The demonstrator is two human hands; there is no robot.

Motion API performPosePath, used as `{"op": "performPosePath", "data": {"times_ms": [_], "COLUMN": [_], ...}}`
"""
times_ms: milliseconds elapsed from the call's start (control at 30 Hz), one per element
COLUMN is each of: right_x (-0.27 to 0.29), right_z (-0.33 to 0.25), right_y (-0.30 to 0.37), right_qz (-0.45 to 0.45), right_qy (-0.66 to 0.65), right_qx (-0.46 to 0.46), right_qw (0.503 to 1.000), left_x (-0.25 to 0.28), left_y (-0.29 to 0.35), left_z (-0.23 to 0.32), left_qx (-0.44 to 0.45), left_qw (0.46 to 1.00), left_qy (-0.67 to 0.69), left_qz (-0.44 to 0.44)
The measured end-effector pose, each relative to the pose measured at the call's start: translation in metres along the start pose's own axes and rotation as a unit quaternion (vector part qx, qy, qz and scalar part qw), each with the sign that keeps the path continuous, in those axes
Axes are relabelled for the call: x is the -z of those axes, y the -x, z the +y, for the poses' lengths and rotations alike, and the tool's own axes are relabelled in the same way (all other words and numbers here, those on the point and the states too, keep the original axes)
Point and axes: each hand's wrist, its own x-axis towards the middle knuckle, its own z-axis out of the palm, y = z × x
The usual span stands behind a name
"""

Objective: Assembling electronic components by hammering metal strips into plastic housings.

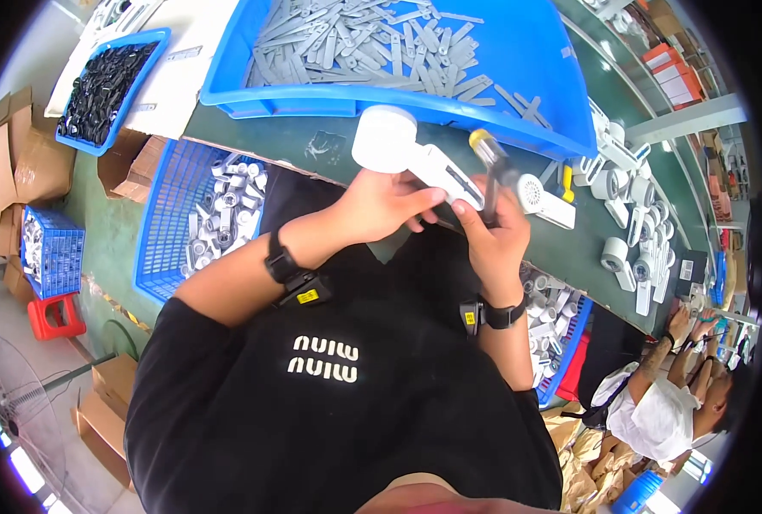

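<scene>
The person's left forearm slanted inward from a bent elbow, while the right forearm rose more steeply. I saw both hands close together before the chest, by the tabletop's near edge. The left hand curled its fingers, thumb stretched toward the right; the right hand was closed in a pinch, thumb angled up, fingertips partly hidden.

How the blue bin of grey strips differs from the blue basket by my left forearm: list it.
The bin has solid walls; the basket has perforated ones.
The bin holds flat grey strips; the basket holds white parts.
The bin rests on the green table; the basket stands beyond the table's near edge.
Both are blue and open-topped.
</scene>
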Motion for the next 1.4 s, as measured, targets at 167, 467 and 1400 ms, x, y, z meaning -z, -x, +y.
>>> {"op": "performPosePath", "data": {"times_ms": [167, 467, 1400], "right_x": [0.018, 0.023, 0.018], "right_z": [0.016, 0.009, 0.011], "right_y": [0.002, -0.005, 0.004], "right_qz": [0.009, -0.071, -0.018], "right_qy": [-0.002, 0.044, 0.062], "right_qx": [-0.070, -0.119, -0.100], "right_qw": [0.998, 0.989, 0.993], "left_x": [0.037, 0.085, 0.184], "left_y": [0.028, -0.067, -0.208], "left_z": [0.079, 0.140, 0.140], "left_qx": [0.213, -0.173, 0.064], "left_qw": [0.952, 0.825, 0.658], "left_qy": [-0.186, -0.519, -0.748], "left_qz": [-0.113, 0.139, 0.058]}}
